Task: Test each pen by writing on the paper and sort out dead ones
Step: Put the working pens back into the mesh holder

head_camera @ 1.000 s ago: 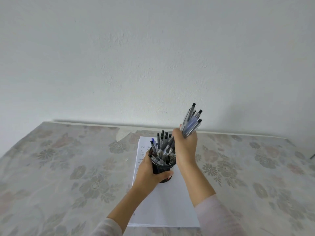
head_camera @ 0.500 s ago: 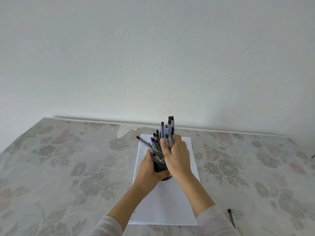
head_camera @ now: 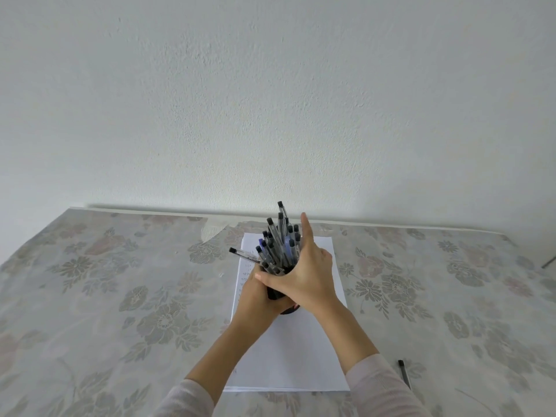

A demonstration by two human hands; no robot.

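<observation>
A black pen holder (head_camera: pixel 274 294) stands on the white paper (head_camera: pixel 296 353) and is packed with several capped pens (head_camera: pixel 279 245) fanning upward. My left hand (head_camera: pixel 255 302) grips the holder from the left side, fingers wrapped round its base. My right hand (head_camera: pixel 307 278) lies against the right side of the pen bundle with its fingers stretched out, the index finger pointing up and the thumb across the front of the pens. One pen sticks out to the left. Faint handwriting shows on the paper's left edge; the holder's body is mostly hidden by my hands.
A single black pen (head_camera: pixel 404 373) lies on the floral tablecloth (head_camera: pixel 126 296) to the right of the paper. A white wall rises right behind the table's far edge. A thin grey object (head_camera: pixel 549 261) pokes in at the right border.
My right hand brought a bundle of pens down from the upper right into the holder and has spread its fingers. The camera tilted down, bringing the loose pen into view.
</observation>
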